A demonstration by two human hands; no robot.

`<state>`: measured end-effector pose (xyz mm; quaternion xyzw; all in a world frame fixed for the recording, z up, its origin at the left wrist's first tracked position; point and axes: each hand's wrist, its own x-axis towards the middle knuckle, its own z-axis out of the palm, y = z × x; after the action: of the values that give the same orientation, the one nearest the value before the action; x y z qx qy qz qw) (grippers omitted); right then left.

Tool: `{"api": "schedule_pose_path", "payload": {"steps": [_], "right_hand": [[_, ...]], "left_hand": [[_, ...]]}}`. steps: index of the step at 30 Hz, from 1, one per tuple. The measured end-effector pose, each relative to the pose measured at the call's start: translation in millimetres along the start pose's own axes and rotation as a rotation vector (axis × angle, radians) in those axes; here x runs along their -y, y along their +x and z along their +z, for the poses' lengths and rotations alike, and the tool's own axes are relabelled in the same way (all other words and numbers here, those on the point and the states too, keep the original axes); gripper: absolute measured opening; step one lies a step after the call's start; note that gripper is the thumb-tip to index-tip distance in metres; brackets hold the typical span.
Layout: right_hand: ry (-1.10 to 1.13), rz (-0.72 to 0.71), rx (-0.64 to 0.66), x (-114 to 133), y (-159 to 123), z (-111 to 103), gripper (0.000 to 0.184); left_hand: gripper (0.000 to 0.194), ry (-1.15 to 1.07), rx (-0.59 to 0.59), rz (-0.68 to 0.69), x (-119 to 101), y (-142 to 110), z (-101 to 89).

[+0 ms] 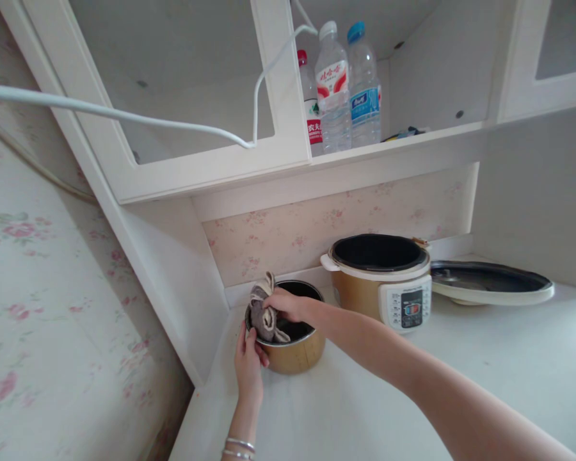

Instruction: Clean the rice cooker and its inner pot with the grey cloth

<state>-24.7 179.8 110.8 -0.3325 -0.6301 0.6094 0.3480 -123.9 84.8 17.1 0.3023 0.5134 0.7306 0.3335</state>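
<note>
While the right hand [284, 303] is gripping a grey cloth [262, 315] at the pot's [297, 356] left edge and the left hand [250, 358] is clasping its rim, the pot is sitting on the counter [365, 397], left of the cooker [355, 293], and could be sliding or tipping if the right hand pushes harder than the left is bracing. Part of the cloth is lying inside the pot, the cooker is standing open with a dark inside, and three bottles [333, 96] are standing above, their contents hard to tell.
</note>
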Motion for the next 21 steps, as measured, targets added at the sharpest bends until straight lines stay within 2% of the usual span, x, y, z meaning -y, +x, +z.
{"api": "schedule_pose_path", "payload": {"steps": [2,5,10,15,21], "right_hand": [[0.064,0.02,0.015,5,-6,-6,0.026],[0.144,0.034,0.005,13,-25,-31,0.026],[0.357,0.058,-0.037,20,-85,-87,0.047],[0.363,-0.046,-0.226,1,-147,-111,0.041],[0.266,-0.005,-0.554,-41,-194,-129,0.05]], "left_hand": [[0.073,-0.011,0.006,-0.008,-1,-1,-0.2],[0.076,-0.017,0.019,-0.022,-2,-2,-1.5],[0.075,-0.021,0.032,-0.012,-3,-4,-2.4],[0.068,0.033,0.028,0.02,-6,-8,-0.6],[0.073,0.156,0.002,0.082,-10,-12,-0.8]]}}
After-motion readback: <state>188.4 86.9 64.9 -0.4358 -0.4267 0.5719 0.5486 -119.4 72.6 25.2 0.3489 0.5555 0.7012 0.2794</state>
